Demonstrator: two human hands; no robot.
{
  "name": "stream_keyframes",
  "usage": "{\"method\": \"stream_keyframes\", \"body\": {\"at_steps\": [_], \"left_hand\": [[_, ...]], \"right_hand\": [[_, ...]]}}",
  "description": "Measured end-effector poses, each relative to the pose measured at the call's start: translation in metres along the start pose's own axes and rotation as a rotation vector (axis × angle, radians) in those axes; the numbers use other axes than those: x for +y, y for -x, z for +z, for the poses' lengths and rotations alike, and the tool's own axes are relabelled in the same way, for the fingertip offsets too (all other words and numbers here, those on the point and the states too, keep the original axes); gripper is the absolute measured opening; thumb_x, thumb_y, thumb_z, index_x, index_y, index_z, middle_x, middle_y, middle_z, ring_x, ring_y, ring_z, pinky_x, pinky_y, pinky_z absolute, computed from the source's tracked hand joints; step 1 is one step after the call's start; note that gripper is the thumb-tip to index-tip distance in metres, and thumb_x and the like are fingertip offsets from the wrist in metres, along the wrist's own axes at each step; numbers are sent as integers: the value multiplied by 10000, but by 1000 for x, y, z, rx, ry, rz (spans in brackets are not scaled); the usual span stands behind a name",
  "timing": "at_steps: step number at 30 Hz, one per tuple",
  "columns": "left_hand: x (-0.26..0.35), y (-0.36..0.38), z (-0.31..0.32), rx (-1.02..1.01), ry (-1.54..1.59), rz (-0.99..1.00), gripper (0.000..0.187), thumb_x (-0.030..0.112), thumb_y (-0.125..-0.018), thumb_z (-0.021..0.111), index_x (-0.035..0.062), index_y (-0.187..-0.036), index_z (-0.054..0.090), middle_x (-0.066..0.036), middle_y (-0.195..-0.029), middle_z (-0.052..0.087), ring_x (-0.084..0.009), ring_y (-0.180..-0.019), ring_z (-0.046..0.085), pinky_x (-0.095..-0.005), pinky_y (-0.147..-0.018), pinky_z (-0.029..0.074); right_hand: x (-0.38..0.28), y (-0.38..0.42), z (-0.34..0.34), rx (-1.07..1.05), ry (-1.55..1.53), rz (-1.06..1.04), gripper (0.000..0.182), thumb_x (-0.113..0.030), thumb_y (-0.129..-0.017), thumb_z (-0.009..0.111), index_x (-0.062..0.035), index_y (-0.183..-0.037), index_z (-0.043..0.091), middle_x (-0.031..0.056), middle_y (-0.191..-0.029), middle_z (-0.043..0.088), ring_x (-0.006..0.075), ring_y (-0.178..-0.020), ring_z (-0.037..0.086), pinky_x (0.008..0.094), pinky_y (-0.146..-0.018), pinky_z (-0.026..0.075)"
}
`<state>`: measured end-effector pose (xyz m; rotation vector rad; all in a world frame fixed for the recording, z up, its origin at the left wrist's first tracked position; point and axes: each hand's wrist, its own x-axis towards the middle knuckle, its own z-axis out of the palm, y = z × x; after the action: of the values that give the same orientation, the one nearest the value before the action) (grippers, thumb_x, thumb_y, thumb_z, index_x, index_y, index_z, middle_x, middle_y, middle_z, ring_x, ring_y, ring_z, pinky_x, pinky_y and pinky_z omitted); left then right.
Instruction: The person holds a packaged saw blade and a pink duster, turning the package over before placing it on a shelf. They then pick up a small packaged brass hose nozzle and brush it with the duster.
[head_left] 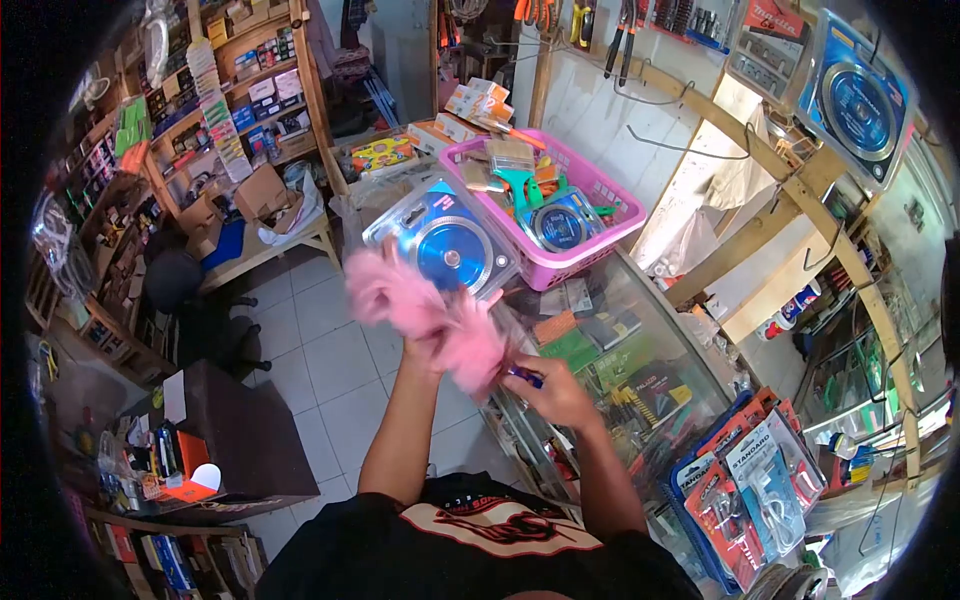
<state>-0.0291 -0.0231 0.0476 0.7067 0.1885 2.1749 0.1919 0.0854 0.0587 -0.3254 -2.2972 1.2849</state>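
A duster with fluffy pink bristles point(425, 315), blurred by motion, crosses the lower part of a packaged circular saw blade point(450, 250). My right hand point(555, 393) is closed around the duster's dark purple handle point(526, 377). The blade is a blue disc on a blue card in clear plastic, tilted up in front of me. My left hand point(422, 355) reaches up under the pack and appears to hold it; the duster hides its fingers. Just beyond stands a pink basket point(590, 265) with paintbrushes point(515, 175) and another packaged blade point(558, 225).
A glass display counter point(640, 330) with boxed goods inside runs along my right. Packaged tools point(745, 490) lie at its near end. Another blade pack point(855, 100) hangs at upper right. A dark desk point(250, 440) and stocked shelves point(250, 75) stand left of the tiled floor.
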Motion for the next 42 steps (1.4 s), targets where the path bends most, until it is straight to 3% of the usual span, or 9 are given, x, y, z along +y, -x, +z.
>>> {"method": "stream_keyframes", "body": {"at_steps": [5, 9, 12, 18, 27, 31, 35, 39, 42], "left_hand": [[23, 3, 34, 287, -218, 35, 956, 836, -933, 492, 158, -1597, 374, -29, -1509, 556, -280, -1335, 585, -518, -1141, 468], [36, 10, 3, 180, -206, 36, 866, 799, -979, 453, 186, -1588, 396, -43, -1518, 552, -289, -1353, 571, -560, -1095, 484], [42, 12, 18, 304, -180, 13, 842, 782, -990, 452, 177, -1573, 417, -50, -1502, 564, -277, -1364, 563, -559, -1110, 478], [34, 20, -38, 150, -204, -22, 873, 791, -975, 462, 176, -1591, 394, -48, -1529, 546, -278, -1384, 548, -547, -1139, 469], [54, 15, 2, 136, -85, -24, 874, 798, -966, 476, 184, -1582, 391, -45, -1454, 590, -285, -1328, 586, -568, -1118, 481], [54, 19, -8, 316, -125, -35, 906, 829, -959, 430, 196, -1604, 366, -62, -1501, 537, -308, -1364, 546, -587, -1132, 455], [58, 21, 12, 173, -222, -10, 962, 830, -951, 441, 180, -1644, 293, -70, -1583, 466, -319, -1447, 471, -609, -1177, 405], [56, 26, -3, 160, -202, -86, 975, 827, -945, 456, 150, -1632, 312, -76, -1579, 475, -320, -1440, 485, -584, -1181, 414], [58, 24, 5, 104, -199, -34, 855, 740, -1026, 420, 115, -1607, 357, -85, -1547, 519, -312, -1414, 519, -555, -1177, 431]], "right_hand": [[-20, 1, 11, 277, 40, 137, 237, -199, -1006, 708, 37, -987, 693, 160, -814, 701, 208, -718, 669, 383, -674, 518], [-15, 2, 0, 77, 211, -167, 245, -196, -1001, 713, 46, -997, 672, 209, -809, 688, 308, -672, 674, 404, -645, 514], [-40, 1, 6, 240, 169, 99, 212, -173, -980, 730, 32, -1006, 677, 225, -813, 668, 334, -688, 675, 414, -658, 514], [-26, 4, 33, 146, 166, -138, 227, -187, -1002, 717, 31, -1058, 692, 198, -762, 653, 223, -628, 616, 387, -625, 503], [-26, 9, 45, 213, -86, 156, 260, -214, -1001, 727, 20, -1117, 726, 135, -780, 661, 143, -684, 585, 333, -667, 511], [-34, 13, 33, 31, 149, 106, 259, -212, -1005, 724, 25, -1110, 725, 128, -797, 676, 127, -715, 574, 330, -680, 502], [-37, 6, 38, 279, 41, 137, 213, -173, -1002, 723, 34, -1053, 706, 38, -783, 625, 83, -731, 519, 316, -654, 452], [-43, 7, 32, 2, 76, 185, 241, -197, -1004, 726, 40, -1049, 712, 8, -768, 594, 71, -730, 501, 301, -648, 442], [-31, 3, 44, 268, -52, 156, 241, -195, -1001, 727, 45, -1000, 704, 4, -740, 585, 75, -708, 496, 304, -637, 436]]}}
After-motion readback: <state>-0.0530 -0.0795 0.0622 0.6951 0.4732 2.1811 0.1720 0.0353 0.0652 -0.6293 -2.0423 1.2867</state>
